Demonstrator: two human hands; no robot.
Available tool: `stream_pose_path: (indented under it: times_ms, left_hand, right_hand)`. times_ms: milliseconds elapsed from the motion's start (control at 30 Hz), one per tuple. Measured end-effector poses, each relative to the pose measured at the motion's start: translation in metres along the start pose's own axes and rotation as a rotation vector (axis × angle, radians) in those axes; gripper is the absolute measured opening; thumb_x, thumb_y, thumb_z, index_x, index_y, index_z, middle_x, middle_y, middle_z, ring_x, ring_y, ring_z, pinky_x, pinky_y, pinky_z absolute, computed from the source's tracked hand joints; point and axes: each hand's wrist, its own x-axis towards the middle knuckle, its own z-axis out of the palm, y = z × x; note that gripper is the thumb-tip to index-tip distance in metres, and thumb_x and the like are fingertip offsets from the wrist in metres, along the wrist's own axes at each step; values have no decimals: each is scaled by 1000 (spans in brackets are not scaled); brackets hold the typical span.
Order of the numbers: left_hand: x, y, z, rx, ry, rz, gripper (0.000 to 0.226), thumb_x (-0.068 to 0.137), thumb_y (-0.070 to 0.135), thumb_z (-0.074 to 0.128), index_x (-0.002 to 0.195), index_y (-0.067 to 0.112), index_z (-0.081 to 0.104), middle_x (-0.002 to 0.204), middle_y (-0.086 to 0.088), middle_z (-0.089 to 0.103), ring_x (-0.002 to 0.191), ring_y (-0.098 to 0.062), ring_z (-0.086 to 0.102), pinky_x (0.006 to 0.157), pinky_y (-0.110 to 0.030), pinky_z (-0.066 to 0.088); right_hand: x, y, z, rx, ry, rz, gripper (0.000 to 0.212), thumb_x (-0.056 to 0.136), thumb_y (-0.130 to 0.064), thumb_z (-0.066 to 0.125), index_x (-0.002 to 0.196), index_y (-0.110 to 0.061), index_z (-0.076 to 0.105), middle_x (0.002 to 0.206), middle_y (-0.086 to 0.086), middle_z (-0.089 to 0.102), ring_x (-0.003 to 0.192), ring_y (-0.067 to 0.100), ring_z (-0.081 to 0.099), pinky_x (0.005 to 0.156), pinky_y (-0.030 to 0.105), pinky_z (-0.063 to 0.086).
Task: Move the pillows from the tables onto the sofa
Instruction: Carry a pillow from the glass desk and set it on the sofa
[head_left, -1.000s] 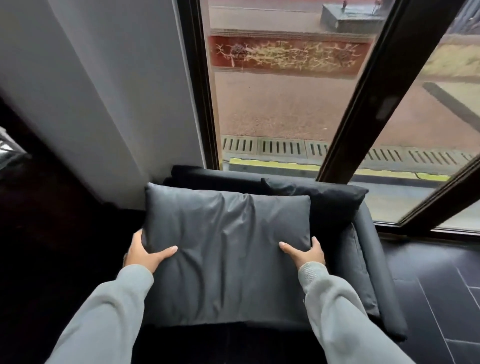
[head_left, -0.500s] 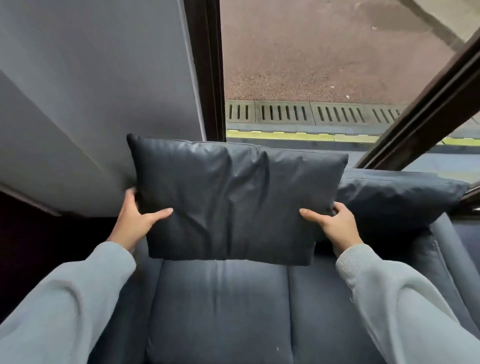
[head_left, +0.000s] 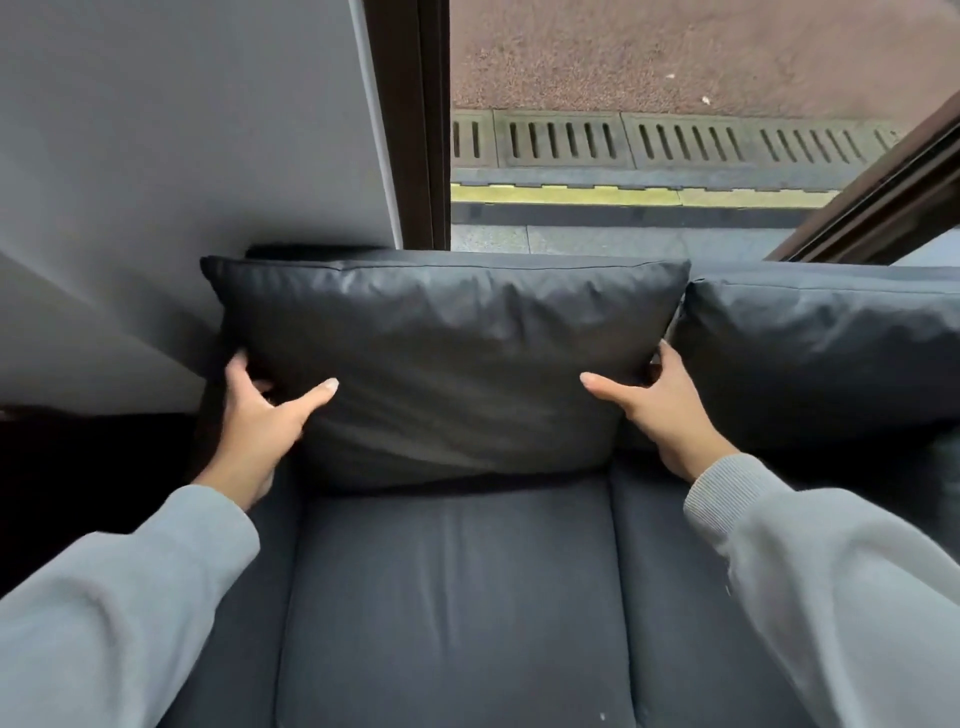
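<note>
Pillow (head_left: 447, 364) is held upright against the sofa (head_left: 452, 597) back, gripped at its sides by left hand (head_left: 254, 421) and right hand (head_left: 660, 410).

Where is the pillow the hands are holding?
In the head view the held pillow stands upright at the back of the sofa seat, gripped by the left hand and right hand, with a second pillow at its right.

hands (head_left: 260, 421) gripping pillow (head_left: 441, 364), on sofa (head_left: 447, 597)
</note>
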Motion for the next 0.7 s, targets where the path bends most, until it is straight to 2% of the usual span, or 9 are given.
stream_pose_path:
  times_ms: [67, 167, 233, 300, 367, 467, 567, 700]
  left_hand:
    - [9, 7, 4, -71, 15, -37, 114, 63, 37, 96, 153, 45, 26, 150, 2, 40, 127, -22, 55, 92, -50, 56]
    - [17, 18, 6, -172, -11, -76, 122, 44, 38, 96, 147, 45, 31, 155, 10, 41, 129, -20, 55, 95, -59, 52]
    - [12, 21, 11, -208, -12, -46, 114, 51, 32, 93, 147, 38, 33, 152, 13, 46, 128, -19, 57, 97, -62, 50]
    - [9, 18, 14, -210, 13, -4, 102, 61, 27, 92, 145, 34, 36, 150, 12, 49, 126, -18, 59, 96, -58, 54]
    - [13, 15, 14, -193, 14, 15, 103, 59, 32, 93, 145, 36, 35, 150, 11, 50, 128, -18, 58, 94, -54, 56]
    - [22, 18, 11, -117, -25, -14, 117, 51, 46, 95, 147, 49, 28, 154, 14, 45, 133, -22, 53, 100, -57, 52]
    - [28, 17, 12, -15, -32, -30, 126, 47, 58, 94, 148, 57, 18, 158, 15, 41, 141, -23, 46, 109, -59, 44]
    - [17, 15, 10, 133, -44, -84, 122, 55, 73, 83, 152, 55, 10, 162, 5, 38, 144, -33, 41, 110, -59, 43]
  right_hand:
    - [6, 2, 6, 49, 29, 2, 117, 46, -48, 104, 147, -31, 46, 138, -12, 63, 125, 11, 63, 106, 43, 54]
    - [5, -4, 15, 121, 47, 0, 91, 63, -22, 99, 139, -22, 49, 129, -3, 68, 117, 15, 69, 103, 49, 56]
    - [-1, -4, 20, 147, 110, -38, 76, 68, -17, 96, 132, -19, 54, 125, -1, 70, 113, 16, 71, 101, 48, 57]
    - [-7, -2, 25, 155, 197, -81, 66, 72, -17, 94, 126, -20, 57, 122, -1, 69, 110, 14, 70, 99, 43, 58]
    - [-11, -1, 30, 117, 263, -113, 60, 75, -21, 93, 123, -24, 57, 118, -5, 67, 108, 10, 68, 100, 38, 57]
    - [-13, -1, 34, -55, 276, -90, 63, 79, -35, 89, 130, -26, 53, 119, -14, 64, 113, 13, 63, 104, 31, 47]
    - [-8, -4, 35, -178, 236, 2, 77, 83, -45, 84, 145, -19, 45, 140, 2, 61, 132, 25, 55, 106, 29, 40]
    - [-11, -17, 29, -316, 167, 131, 93, 85, -54, 78, 156, -14, 34, 153, 10, 53, 141, 34, 48, 115, 37, 37]
